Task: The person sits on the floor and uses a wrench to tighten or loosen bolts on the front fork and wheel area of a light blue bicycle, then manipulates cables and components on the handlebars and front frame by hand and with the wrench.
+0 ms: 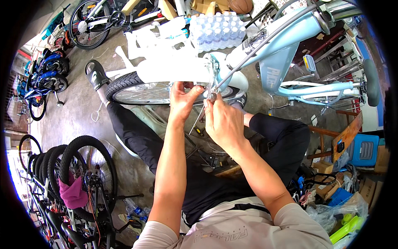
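A light blue bicycle (286,66) stands in front of me, its front wheel (130,92) turned out to the left under a white fender (174,69). At the fork sits a silver brake caliper (213,68), with a thin cable hanging below it. My left hand (182,101) is closed at the wheel just under the fender. Its thumb points toward the caliper, and its fingertips are partly hidden. My right hand (224,122) pinches the lower end of the caliper with thumb and fingers, at a small metal fitting (212,96).
Shrink-wrapped water bottles (217,32) stand beyond the wheel. Several bicycles with black tyres (91,174) crowd the left, one with a pink cloth (74,193). At the right are a wooden stool (346,130), a blue plastic stool (362,150) and cardboard. Tools lie between my legs.
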Demonstrator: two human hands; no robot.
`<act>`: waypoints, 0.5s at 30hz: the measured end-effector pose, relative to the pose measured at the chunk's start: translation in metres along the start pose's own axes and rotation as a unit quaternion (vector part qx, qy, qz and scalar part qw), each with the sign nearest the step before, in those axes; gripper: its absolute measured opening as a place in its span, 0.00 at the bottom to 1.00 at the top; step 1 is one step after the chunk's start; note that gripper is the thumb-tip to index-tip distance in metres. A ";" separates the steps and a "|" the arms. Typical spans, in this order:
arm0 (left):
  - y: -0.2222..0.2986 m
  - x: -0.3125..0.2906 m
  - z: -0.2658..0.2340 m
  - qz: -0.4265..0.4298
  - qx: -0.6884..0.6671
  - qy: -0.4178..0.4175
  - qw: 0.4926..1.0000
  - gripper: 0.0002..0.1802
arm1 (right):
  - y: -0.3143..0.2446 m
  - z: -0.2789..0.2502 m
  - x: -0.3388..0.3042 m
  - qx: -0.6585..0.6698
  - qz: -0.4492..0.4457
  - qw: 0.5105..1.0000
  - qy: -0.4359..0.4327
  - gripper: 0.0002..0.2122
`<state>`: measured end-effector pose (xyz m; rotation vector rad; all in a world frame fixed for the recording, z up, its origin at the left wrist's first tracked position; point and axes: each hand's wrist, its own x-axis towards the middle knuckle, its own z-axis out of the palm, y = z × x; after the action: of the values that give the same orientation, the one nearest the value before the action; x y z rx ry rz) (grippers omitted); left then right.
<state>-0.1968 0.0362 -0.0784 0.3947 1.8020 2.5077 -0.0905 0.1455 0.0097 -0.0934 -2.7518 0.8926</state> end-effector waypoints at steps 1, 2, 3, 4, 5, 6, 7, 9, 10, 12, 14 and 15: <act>-0.001 0.000 -0.002 0.000 0.000 0.000 1.000 0.21 | -0.001 0.001 0.000 0.001 0.002 1.000 0.005 0.11; -0.004 0.000 -0.006 -0.009 0.008 -0.016 1.000 0.25 | -0.002 0.002 0.000 0.003 0.006 1.000 0.009 0.11; -0.006 0.000 -0.009 -0.019 0.017 -0.033 0.999 0.28 | -0.003 0.002 0.000 0.004 0.006 1.000 0.009 0.11; -0.009 0.001 -0.011 -0.020 0.018 -0.032 0.999 0.28 | -0.004 0.001 0.001 -0.020 0.007 1.000 0.013 0.11; -0.010 0.002 -0.011 -0.020 0.017 -0.035 0.999 0.27 | -0.005 0.001 0.001 -0.045 0.007 0.999 0.018 0.10; -0.011 0.002 -0.011 -0.021 0.016 -0.037 0.999 0.27 | -0.005 0.002 0.000 -0.044 0.008 0.999 0.017 0.10; -0.012 0.002 -0.011 -0.022 0.016 -0.036 0.999 0.27 | -0.005 0.005 0.000 -0.036 0.006 0.999 0.032 0.11; -0.011 0.002 -0.009 -0.017 0.011 -0.031 0.999 0.27 | -0.005 0.007 -0.001 -0.029 0.004 0.998 0.047 0.11; -0.011 0.002 -0.009 -0.017 0.011 -0.031 0.999 0.27 | -0.005 0.008 -0.001 -0.031 0.010 0.998 0.052 0.11; -0.010 0.003 -0.011 -0.027 0.041 -0.032 0.998 0.26 | -0.006 0.008 -0.001 -0.031 0.014 0.998 0.056 0.11; -0.010 0.003 -0.005 -0.017 0.026 -0.013 0.999 0.25 | -0.008 0.000 -0.002 -0.048 0.017 0.998 0.024 0.10; -0.008 0.003 -0.002 -0.007 0.011 0.005 1.000 0.24 | -0.012 -0.006 -0.001 -0.048 0.018 0.998 0.023 0.10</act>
<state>-0.2008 0.0373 -0.0860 0.3693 1.8302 2.4871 -0.0876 0.1392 0.0206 -0.1777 -2.7572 0.7577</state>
